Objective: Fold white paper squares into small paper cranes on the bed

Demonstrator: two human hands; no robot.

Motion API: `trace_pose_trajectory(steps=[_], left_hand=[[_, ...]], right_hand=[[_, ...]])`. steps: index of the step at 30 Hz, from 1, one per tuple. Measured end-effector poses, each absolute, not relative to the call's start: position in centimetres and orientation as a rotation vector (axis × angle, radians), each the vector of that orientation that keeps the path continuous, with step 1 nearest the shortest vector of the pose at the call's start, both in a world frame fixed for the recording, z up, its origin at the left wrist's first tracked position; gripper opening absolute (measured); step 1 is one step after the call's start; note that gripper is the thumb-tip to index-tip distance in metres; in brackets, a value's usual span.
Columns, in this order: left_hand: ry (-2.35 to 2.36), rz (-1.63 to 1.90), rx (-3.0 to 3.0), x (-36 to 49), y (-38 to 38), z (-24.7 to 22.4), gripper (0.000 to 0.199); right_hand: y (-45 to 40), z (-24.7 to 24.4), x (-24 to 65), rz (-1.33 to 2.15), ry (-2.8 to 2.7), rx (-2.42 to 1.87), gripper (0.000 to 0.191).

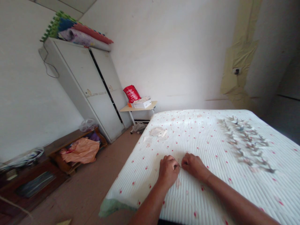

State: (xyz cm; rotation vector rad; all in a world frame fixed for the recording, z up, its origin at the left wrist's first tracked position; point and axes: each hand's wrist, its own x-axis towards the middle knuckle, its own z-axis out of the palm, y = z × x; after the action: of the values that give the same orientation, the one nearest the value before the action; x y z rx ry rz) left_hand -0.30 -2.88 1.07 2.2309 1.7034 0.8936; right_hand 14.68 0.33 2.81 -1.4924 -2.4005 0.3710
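My left hand (168,171) and my right hand (193,165) rest on a white ribbed mattress (201,193) dotted with red, their curled fingertips almost meeting. Anything between the fingers is too small to make out. Beyond my hands lies a crumpled white paper scrap (158,132). To the right, long rows of small grey and white pieces (243,142) spread across the mattress, too blurred to identify. A green fabric edge (114,207) hangs at the mattress's near left corner.
Left of the mattress, a brown floor (82,193) runs to a wooden crate holding orange plastic (81,150). A grey metal wardrobe (91,84) stands against the wall, and a small table (138,107) holds a white box (142,104) and a red bag (132,93).
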Motion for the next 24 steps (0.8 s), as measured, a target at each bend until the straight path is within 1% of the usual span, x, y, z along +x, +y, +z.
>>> trace_pose_trajectory(steps=[10,20,24], left_hand=[[1.777,0.824,2.225,0.0,-2.9,1.3,0.008],[1.867,0.819,2.187,0.1,-2.4,0.8,0.004],[1.895,0.809,2.161,0.2,-2.2,0.5,0.003]], right_hand=[[0.6,4.7,13.9,0.458,-2.372,-1.731,0.019],[0.9,4.6,13.6,0.406,-2.375,-1.782,0.02],[1.0,4.5,13.8,0.464,-2.368,-1.759,0.019]])
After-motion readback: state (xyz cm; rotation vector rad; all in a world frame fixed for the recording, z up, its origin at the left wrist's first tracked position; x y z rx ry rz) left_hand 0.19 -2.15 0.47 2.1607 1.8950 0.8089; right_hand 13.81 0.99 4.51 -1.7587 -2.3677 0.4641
